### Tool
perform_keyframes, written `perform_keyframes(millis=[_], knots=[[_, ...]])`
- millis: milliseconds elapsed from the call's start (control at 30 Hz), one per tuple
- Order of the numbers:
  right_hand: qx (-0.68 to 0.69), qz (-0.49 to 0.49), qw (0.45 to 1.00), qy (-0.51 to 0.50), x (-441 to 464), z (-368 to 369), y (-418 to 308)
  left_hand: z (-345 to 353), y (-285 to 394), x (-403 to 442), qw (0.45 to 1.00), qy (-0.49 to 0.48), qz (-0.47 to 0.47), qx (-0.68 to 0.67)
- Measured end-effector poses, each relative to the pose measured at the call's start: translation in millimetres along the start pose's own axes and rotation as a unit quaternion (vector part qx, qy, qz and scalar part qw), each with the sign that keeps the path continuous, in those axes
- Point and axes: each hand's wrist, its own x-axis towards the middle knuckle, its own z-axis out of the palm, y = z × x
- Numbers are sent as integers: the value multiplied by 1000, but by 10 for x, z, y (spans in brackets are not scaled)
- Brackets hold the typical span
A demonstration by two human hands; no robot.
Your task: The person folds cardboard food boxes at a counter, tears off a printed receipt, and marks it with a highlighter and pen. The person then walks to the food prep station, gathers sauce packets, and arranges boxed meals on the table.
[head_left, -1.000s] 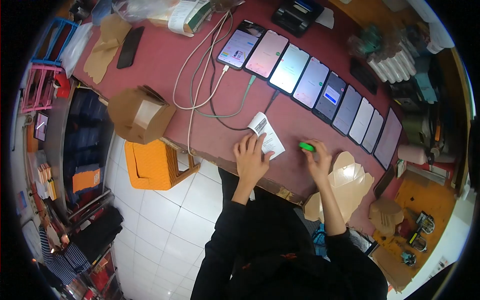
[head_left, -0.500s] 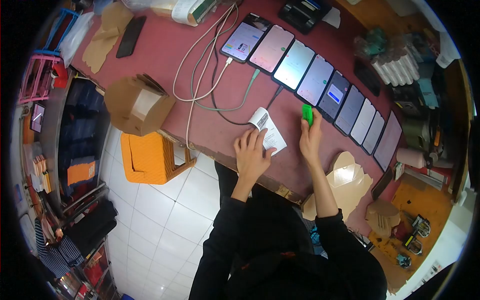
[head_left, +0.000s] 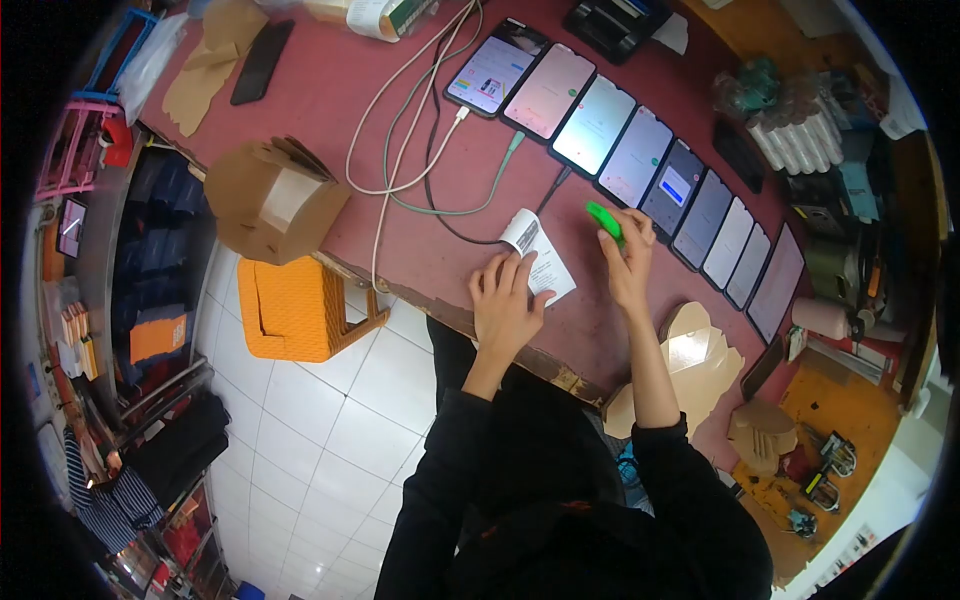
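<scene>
My left hand [head_left: 507, 308] lies with its fingers spread on the lower left part of a white printed paper [head_left: 548, 274], whose top end curls up. To the right of the paper, my right hand [head_left: 628, 258] holds a small bright green object [head_left: 604, 220] at its fingertips, above the red tabletop [head_left: 420, 270]. Beyond my hands several lit phones stretch in a slanting row, among them a pink-screened phone [head_left: 549, 92] and a phone with a blue pop-up [head_left: 673, 190]. White, green and black cables [head_left: 514, 142] end at the near edges of the first phones.
An open brown carton [head_left: 275, 200] stands at the table's left edge, above an orange stool [head_left: 290, 310]. Flattened cardboard [head_left: 700, 365] lies beside my right forearm. A black device [head_left: 615, 25] sits at the back. A dark phone [head_left: 262, 62] rests at the upper left.
My right hand has moved up the table toward the phones with the green object, which has turned in its fingers. My left hand stays on the paper. The view has shifted slightly.
</scene>
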Motion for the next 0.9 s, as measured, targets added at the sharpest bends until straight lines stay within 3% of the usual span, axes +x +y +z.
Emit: perform_keyframes(millis=[100,133,167,200,400,567,700,767,800,900], knots=[[13,26,999,42,-83,-37,-219,-1,3,3,1000,-5,-5,1],[275,155,946,70,-160,58,-339,-2,7,4,1000,-4,-9,0],[512,270,810,93,-245,124,-422,-3,12,7,1000,-4,-12,-1],[493,325,805,56,-335,148,-455,3,11,7,1000,-4,-12,-1],[462,325,820,92,-565,398,-497,7,6,-1,1000,-10,-19,4],[354,238,903,59,-583,423,-471,34,-6,-7,1000,-5,-12,10],[307,254,915,63,-586,398,-469,22,6,-8,1000,-6,-12,11],[460,359,799,144,-524,360,-467,19,2,-3,1000,-8,-15,6],[460,359,799,144,-482,328,-468,16,3,3,1000,-7,-15,6],[644,333,680,108,-426,247,-396,16,2,-4,1000,-3,-15,-1]])
